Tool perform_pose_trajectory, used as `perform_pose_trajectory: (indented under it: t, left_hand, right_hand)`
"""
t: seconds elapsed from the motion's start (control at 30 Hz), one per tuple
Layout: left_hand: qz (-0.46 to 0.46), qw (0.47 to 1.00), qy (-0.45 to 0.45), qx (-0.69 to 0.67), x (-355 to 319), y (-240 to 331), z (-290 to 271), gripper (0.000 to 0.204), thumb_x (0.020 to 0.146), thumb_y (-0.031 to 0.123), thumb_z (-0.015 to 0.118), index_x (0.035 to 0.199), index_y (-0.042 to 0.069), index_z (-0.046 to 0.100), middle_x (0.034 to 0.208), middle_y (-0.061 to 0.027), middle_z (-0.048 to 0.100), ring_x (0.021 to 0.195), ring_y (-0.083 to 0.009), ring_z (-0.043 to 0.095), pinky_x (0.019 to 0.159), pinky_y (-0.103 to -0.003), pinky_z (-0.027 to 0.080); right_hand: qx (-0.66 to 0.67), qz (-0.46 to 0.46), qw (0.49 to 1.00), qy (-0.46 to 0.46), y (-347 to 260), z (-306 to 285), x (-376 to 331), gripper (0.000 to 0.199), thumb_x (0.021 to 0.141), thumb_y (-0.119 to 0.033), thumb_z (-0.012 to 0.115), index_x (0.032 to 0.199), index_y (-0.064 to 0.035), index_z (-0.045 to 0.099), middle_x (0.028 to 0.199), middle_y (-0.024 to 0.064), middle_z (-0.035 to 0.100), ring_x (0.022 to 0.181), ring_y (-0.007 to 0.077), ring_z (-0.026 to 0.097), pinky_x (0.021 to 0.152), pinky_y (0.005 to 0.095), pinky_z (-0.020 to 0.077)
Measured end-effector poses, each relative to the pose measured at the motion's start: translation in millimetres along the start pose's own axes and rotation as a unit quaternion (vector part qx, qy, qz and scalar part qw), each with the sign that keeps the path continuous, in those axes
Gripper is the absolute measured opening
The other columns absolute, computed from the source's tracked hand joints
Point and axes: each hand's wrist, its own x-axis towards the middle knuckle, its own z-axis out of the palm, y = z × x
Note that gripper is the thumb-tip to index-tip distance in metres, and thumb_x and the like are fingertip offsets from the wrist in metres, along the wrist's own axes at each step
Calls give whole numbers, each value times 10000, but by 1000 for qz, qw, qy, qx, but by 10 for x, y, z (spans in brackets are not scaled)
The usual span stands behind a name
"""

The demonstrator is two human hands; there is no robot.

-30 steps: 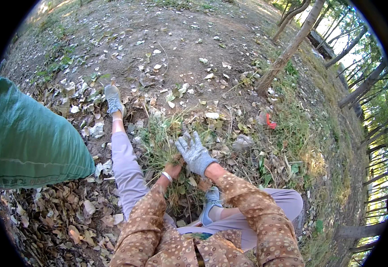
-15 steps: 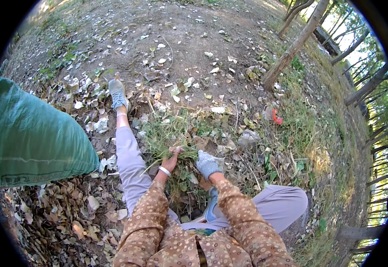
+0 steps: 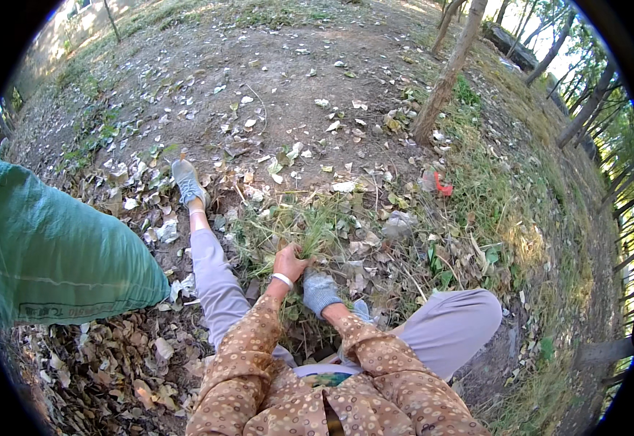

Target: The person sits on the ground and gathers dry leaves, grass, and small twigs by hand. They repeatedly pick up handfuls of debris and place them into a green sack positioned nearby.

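Note:
My bare left hand, with a white band at the wrist, is closed round a tuft of green grass whose blades fan out beyond the fingers. Close beside it on the right, my right hand wears a grey knitted glove. Its fingers are curled, and whatever they hold is hidden from view. Both hands are low over the ground between my legs, with more grass and dry leaves around them.
A large green woven sack stands at the left. Crumpled clear plastic and a red scrap lie to the right of the grass. Farther off rises a tree trunk. Dry leaves cover the ground at lower left.
My left hand has moved slightly right and now grips an upright tuft. The gloved right hand has come down and left, close to it. The view has shifted a little.

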Motion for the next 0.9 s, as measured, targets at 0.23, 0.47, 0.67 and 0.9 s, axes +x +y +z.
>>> perform_pose_trajectory:
  t: [0.23, 0.47, 0.67, 0.9]
  left_hand:
    - [-12, 987, -11, -162, -155, -268, 139, 253, 872, 167, 559, 1036, -13, 626, 923, -170, 669, 820, -280, 654, 781, -340, 505]
    - [70, 978, -132, -143, -129, -306, 48, 263, 855, 159, 541, 1038, 7, 653, 1026, -181, 662, 939, -307, 637, 831, -359, 490]
    - [169, 968, -169, -75, -193, -200, -41, 394, 789, 152, 612, 1167, 46, 579, 1000, -169, 617, 929, -330, 578, 842, -391, 462]
    - [166, 980, -89, -71, -233, -229, 157, 264, 874, 226, 526, 1028, 17, 575, 897, -197, 577, 860, -367, 557, 779, -425, 450]
  right_hand:
    - [87, 84, 993, -11, 16, -30, -2, 279, 777, -191, 561, 990, -22, 624, 864, 212, 653, 790, 376, 643, 701, 470, 507]
    - [66, -161, 977, -121, 365, -248, 208, 207, 870, -264, 512, 961, -168, 672, 906, 132, 675, 789, 316, 654, 703, 399, 518]
    - [241, -137, 955, -104, 578, -485, 238, 241, 894, -121, 511, 1066, -114, 680, 1032, 94, 686, 900, 211, 667, 804, 305, 511]
    - [272, 111, 955, 49, 521, -786, 192, 288, 922, -171, 490, 1161, -54, 600, 1110, 136, 641, 1013, 266, 614, 897, 347, 472]
